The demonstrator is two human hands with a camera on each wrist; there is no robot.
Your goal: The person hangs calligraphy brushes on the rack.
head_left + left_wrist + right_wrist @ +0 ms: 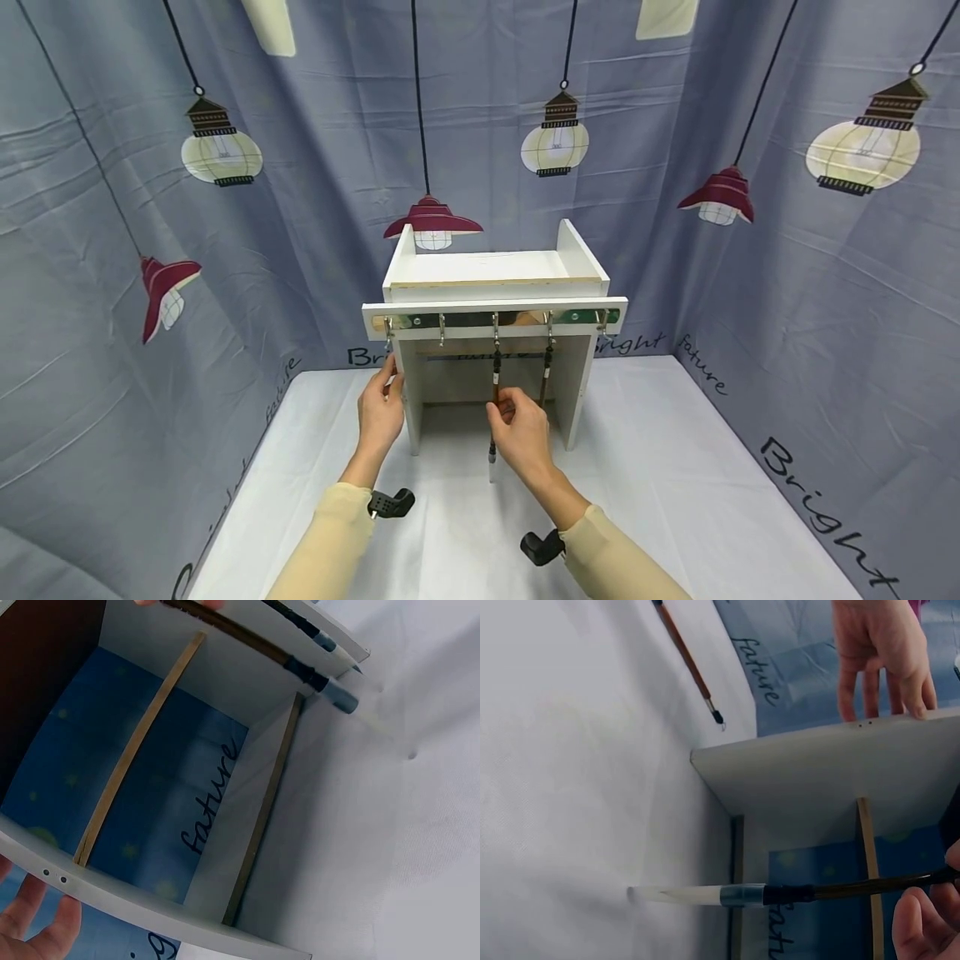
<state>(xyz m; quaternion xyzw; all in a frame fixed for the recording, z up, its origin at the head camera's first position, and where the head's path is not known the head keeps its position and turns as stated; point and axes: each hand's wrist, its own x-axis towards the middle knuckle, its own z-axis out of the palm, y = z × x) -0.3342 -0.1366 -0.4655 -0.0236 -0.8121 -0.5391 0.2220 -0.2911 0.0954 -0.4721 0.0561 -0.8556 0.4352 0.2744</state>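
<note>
My right hand (pixel 520 429) pinches the handle of a calligraphy brush (pixel 742 895), which hangs bristles down below the middle hook of the rail (pixel 480 319). Its pale tip points toward the tabletop. To its right a second brush (pixel 546 375) hangs from another hook, its lower part partly behind my right hand in the head view. My left hand (pixel 380 408) rests its fingers against the outer side of the white shelf's left panel (pixel 817 757). Off that side, a third brush (pixel 684 652) with a brown handle and a loop at its end shows in the right wrist view.
The white shelf (pixel 498 292) stands on the white-covered table (pixel 660 483), with a small tray-like top. Several metal hooks line its front rail, including one (pixel 442 329) at the left. Wooden strips (pixel 139 750) cross its inside. A printed curtain (pixel 315 208) surrounds the table.
</note>
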